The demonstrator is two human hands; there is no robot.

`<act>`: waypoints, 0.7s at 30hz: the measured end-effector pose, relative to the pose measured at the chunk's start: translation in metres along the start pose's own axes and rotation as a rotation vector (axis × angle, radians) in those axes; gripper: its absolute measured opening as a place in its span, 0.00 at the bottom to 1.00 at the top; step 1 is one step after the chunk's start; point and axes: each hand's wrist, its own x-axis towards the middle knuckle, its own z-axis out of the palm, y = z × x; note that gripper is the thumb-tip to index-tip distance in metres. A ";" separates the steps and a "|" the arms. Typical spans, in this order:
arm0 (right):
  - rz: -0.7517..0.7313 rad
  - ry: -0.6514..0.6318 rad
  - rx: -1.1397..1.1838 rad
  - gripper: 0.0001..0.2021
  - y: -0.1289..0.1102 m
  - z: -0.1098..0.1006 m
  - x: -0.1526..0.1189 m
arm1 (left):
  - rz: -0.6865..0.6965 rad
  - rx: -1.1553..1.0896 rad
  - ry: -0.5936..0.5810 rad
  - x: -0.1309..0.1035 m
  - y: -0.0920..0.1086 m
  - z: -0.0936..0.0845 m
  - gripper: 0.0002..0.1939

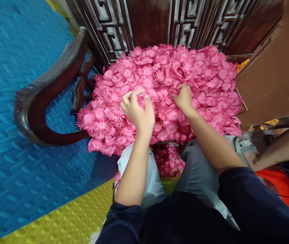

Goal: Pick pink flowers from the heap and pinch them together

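Note:
A wide heap of pink artificial flowers [164,117], with pointed petals, lies in front of me. My left hand [138,108] hovers over its near middle part. The fingers of that hand are loosely bent, the thumb stands apart from them, and nothing shows between them. To the right, my right hand [184,97] reaches down into the flowers, fingers curled and bunched against the petals. It appears to pinch a flower, though the fingertips are partly hidden among the blooms.
A curved dark wooden armrest [32,105] borders the heap on the left, beside a blue textured mat [12,57]. Carved wooden panels [149,20] stand behind. A brown board [276,74] is at right. Another person's foot [252,159] rests nearby. More pink flowers [171,161] lie between my knees.

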 end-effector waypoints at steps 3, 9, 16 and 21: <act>0.037 -0.023 0.051 0.17 -0.001 -0.002 0.002 | 0.018 0.011 -0.004 -0.001 -0.002 0.002 0.07; 0.037 -0.024 0.321 0.17 -0.012 -0.009 0.009 | 0.023 0.014 -0.040 -0.003 -0.001 0.005 0.06; -0.028 -0.242 0.772 0.16 -0.015 -0.036 -0.005 | 0.052 -0.058 -0.175 -0.006 0.004 0.007 0.04; -0.012 -0.438 0.990 0.18 -0.031 -0.061 -0.026 | 0.068 -0.288 -0.276 -0.008 0.001 0.017 0.12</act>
